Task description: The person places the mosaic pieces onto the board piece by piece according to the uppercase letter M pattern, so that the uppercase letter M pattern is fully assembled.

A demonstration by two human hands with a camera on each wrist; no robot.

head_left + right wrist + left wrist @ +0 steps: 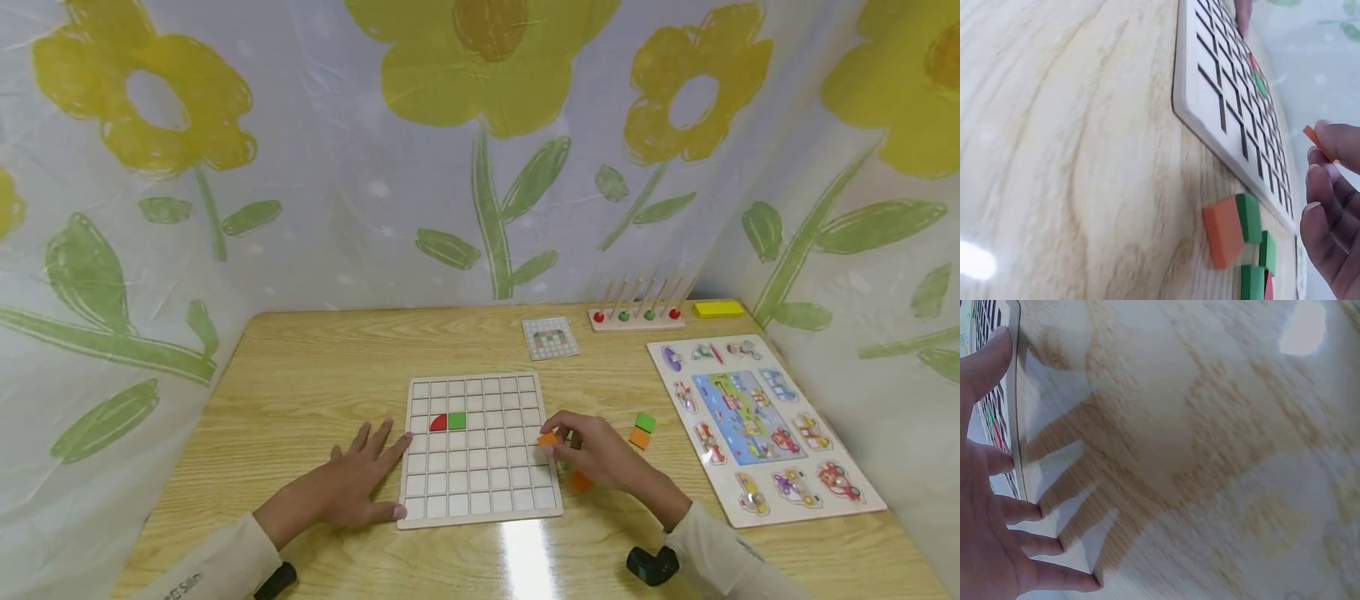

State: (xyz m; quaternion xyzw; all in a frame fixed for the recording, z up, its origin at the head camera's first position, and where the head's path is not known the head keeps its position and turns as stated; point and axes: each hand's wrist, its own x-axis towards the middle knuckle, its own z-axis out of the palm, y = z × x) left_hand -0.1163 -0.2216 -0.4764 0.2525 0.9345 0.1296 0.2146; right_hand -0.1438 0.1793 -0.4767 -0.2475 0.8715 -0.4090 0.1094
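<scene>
A white grid board [478, 483] with square cells lies on the wooden table. In its upper left part sit a red quarter-circle piece [439, 423] and, touching it on the right, a green square piece [457, 421]. My left hand [352, 483] lies with spread fingers at the board's left edge, thumb and a fingertip touching the rim. Over the right edge, my right hand [596, 450] pinches an orange block [548, 438] between thumb and fingers; the right wrist view shows this orange block [1320, 144] raised above the table. Beneath that hand lie green blocks [1249, 217], an orange block [1224, 231] and a partly hidden red one.
Right of the hand lie another green block [646, 422] and orange block [640, 438]. A pattern card [551, 323] is behind the board. Farther back stand a pegged rack [637, 322] with beads and a yellow box [717, 310]. A picture puzzle board [817, 510] fills the right side.
</scene>
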